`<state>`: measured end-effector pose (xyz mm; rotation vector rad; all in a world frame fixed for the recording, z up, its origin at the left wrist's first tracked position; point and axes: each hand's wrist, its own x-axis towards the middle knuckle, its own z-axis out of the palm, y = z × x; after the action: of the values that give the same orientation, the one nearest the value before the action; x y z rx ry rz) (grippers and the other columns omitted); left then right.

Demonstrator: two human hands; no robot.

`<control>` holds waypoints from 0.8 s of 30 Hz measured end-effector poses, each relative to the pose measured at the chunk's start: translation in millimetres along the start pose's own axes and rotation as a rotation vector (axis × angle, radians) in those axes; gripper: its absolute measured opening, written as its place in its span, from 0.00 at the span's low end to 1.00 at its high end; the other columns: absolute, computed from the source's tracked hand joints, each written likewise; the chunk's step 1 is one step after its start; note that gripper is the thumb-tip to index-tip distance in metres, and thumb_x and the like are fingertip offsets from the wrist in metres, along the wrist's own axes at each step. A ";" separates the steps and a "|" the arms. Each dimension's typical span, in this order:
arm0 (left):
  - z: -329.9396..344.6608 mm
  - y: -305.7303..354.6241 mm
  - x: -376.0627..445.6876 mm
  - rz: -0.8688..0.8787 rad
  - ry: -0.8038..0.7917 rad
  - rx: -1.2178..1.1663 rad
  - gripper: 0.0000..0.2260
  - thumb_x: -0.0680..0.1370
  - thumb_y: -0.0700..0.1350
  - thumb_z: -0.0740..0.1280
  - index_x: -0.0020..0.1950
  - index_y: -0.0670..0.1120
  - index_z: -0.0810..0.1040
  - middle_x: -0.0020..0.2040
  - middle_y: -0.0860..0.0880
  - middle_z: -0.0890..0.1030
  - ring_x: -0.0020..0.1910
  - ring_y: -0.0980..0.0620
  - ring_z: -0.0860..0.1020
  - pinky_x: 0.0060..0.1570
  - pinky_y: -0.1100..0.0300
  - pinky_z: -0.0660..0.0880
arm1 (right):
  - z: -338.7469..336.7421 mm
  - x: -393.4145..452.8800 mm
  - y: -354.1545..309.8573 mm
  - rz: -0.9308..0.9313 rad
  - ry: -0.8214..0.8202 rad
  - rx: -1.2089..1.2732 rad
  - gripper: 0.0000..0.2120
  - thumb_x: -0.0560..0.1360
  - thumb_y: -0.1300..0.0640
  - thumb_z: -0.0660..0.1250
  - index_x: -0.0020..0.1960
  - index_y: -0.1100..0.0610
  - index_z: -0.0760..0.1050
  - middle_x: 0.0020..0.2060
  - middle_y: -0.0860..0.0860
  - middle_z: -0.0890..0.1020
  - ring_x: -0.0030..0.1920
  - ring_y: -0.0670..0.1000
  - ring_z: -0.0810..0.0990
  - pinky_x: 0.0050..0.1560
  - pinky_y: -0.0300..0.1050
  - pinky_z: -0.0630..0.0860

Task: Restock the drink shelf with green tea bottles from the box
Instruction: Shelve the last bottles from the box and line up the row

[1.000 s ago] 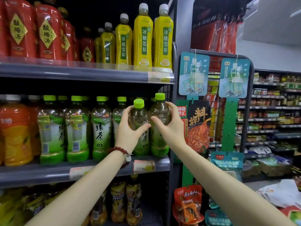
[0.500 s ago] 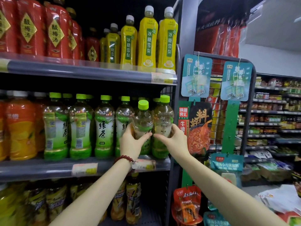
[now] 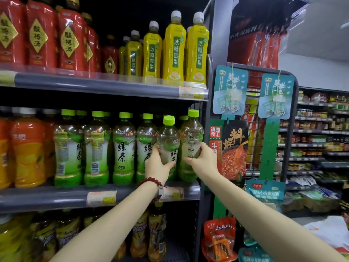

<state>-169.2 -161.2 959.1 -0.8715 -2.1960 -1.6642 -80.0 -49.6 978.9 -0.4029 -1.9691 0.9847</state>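
Both hands work the middle shelf (image 3: 56, 200): left hand (image 3: 157, 166) grips one green tea bottle (image 3: 168, 143), right hand (image 3: 203, 160) grips its right neighbour (image 3: 191, 137), setting them at the row's right end. Row looks nearly full; box unseen.

- The lower part of the green-capped clear plastic tea bottle (image 3: 168, 137) is covered by the left hand (image 3: 157, 166).
- The rear green-capped bottles (image 3: 183, 118) are mostly hidden.
- The price tags (image 3: 101, 198) on the grey shelf edge are blurred, unreadable.
- The orange juice bottles (image 3: 3, 152) are cut off at the left edge.
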 end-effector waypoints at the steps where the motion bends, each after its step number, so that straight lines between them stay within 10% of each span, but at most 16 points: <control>1: -0.1 0.7 0.3 -0.004 0.012 -0.005 0.28 0.70 0.44 0.74 0.66 0.45 0.66 0.64 0.44 0.75 0.65 0.44 0.72 0.64 0.52 0.69 | 3.4 -0.4 -0.1 -0.008 0.030 0.005 0.22 0.67 0.61 0.76 0.58 0.56 0.72 0.52 0.49 0.80 0.52 0.48 0.78 0.50 0.41 0.76; 9: -8.5 -6.3 10.1 0.016 -0.024 0.074 0.32 0.71 0.46 0.73 0.71 0.44 0.62 0.66 0.43 0.73 0.66 0.43 0.72 0.63 0.52 0.70 | 24.2 0.7 9.9 0.009 0.051 -0.027 0.19 0.67 0.60 0.76 0.55 0.54 0.74 0.46 0.45 0.80 0.48 0.46 0.78 0.44 0.32 0.72; 14: -11.3 -12.2 21.3 -0.012 -0.153 0.130 0.27 0.72 0.51 0.71 0.66 0.42 0.68 0.64 0.44 0.75 0.63 0.45 0.74 0.60 0.53 0.72 | 24.8 13.1 4.9 0.106 -0.024 -0.102 0.21 0.70 0.57 0.75 0.60 0.57 0.74 0.53 0.52 0.81 0.54 0.53 0.80 0.52 0.42 0.76; 19: 3.5 -12.8 20.3 -0.096 -0.190 0.090 0.31 0.78 0.53 0.62 0.74 0.40 0.55 0.72 0.42 0.66 0.69 0.43 0.67 0.66 0.51 0.67 | 28.8 4.8 10.5 0.180 -0.047 -0.055 0.19 0.74 0.55 0.70 0.62 0.57 0.69 0.54 0.53 0.79 0.45 0.48 0.76 0.37 0.33 0.71; 24: 9.5 -4.0 27.9 -0.202 -0.213 0.052 0.30 0.80 0.50 0.58 0.74 0.37 0.49 0.72 0.39 0.65 0.68 0.42 0.69 0.64 0.52 0.67 | 35.5 -9.5 22.9 0.210 -0.083 -0.055 0.21 0.78 0.55 0.64 0.69 0.58 0.65 0.62 0.55 0.77 0.60 0.55 0.76 0.53 0.40 0.69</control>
<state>-192.1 -144.4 967.8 -0.8744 -2.5334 -1.6595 -105.8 -58.1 945.2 -0.6185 -2.0623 1.0957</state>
